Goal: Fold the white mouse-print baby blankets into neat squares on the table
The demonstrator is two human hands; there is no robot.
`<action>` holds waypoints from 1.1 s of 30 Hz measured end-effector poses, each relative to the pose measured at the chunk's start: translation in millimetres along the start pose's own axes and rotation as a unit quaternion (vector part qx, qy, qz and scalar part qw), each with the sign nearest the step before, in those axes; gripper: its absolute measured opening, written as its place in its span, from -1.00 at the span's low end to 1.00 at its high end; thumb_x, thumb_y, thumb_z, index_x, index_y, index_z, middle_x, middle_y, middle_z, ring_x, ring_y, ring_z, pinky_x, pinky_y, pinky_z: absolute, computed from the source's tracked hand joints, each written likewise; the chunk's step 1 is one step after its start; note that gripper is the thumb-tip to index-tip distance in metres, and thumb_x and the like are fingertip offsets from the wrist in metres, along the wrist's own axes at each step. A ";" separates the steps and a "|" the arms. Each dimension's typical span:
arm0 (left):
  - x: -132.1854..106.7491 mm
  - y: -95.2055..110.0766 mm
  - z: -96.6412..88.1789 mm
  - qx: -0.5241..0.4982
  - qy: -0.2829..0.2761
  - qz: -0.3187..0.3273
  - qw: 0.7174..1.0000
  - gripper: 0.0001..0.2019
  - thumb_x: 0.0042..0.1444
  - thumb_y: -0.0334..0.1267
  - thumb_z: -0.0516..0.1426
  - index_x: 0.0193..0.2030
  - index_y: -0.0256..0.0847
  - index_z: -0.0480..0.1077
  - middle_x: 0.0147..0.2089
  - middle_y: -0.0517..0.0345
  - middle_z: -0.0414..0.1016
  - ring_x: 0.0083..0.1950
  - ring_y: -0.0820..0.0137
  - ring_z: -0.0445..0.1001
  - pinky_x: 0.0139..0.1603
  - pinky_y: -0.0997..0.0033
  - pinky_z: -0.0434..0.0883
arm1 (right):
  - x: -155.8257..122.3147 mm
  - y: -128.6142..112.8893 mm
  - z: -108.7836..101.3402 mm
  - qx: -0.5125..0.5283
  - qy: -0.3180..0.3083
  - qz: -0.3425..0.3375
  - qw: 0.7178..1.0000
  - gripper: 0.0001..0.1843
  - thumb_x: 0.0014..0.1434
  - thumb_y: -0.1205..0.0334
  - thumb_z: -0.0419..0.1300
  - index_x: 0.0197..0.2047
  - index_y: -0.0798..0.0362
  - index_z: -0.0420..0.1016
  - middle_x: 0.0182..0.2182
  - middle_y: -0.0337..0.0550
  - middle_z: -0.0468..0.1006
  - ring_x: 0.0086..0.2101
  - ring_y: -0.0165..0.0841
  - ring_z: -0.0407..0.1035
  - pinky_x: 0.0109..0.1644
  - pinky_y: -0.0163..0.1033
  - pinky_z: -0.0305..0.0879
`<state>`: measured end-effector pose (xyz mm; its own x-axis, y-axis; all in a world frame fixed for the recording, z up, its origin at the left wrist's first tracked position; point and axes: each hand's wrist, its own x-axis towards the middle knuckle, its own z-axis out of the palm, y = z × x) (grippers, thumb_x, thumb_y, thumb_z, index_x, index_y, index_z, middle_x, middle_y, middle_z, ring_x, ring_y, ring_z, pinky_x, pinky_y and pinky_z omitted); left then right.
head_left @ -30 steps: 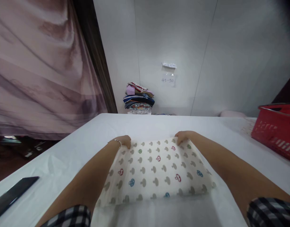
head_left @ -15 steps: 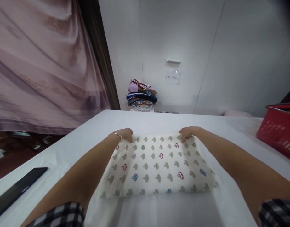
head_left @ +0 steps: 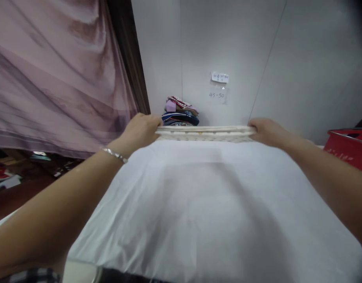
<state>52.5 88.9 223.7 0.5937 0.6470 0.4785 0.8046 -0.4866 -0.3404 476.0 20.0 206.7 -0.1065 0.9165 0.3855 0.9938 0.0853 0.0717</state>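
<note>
A cream cloth with a small mushroom print (head_left: 204,134) is stretched in the air above the table, seen nearly edge-on as a narrow folded band. My left hand (head_left: 144,127), with a silver bracelet at the wrist, grips its left end. At the other end, the fingers of my right hand (head_left: 267,131) are closed on the cloth, a little blurred by motion. Below the cloth lies the white-covered table (head_left: 195,204), with shadows across its wrinkled cover.
Beyond the table rises a stack of folded fabrics (head_left: 181,114) against a grey wall with paper labels (head_left: 218,94). A red basket (head_left: 350,151) stands at the right. Pink curtain fabric (head_left: 59,74) hangs on the left.
Both hands have raised the cloth from the table. It lay with its printed face spread toward me and is now a thin horizontal band. The view has shifted.
</note>
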 end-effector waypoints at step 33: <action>-202.7 79.2 122.4 -0.323 -0.062 0.048 0.943 -0.80 0.12 -0.27 0.06 -0.10 -0.18 0.33 -0.14 0.05 0.39 -0.10 0.34 0.38 -0.07 0.31 0.39 | -210.0 -40.1 152.2 0.150 -0.029 -0.137 0.979 -0.52 0.09 0.37 0.00 0.11 0.04 0.28 0.03 0.02 0.36 0.03 -0.15 0.23 0.14 0.09 0.12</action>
<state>-2.5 -8.9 0.7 0.6930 0.6254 0.3585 0.5950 -0.7771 0.2054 463.5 -116.4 -17.2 -0.3769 0.8633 0.3356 0.8939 0.4340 -0.1124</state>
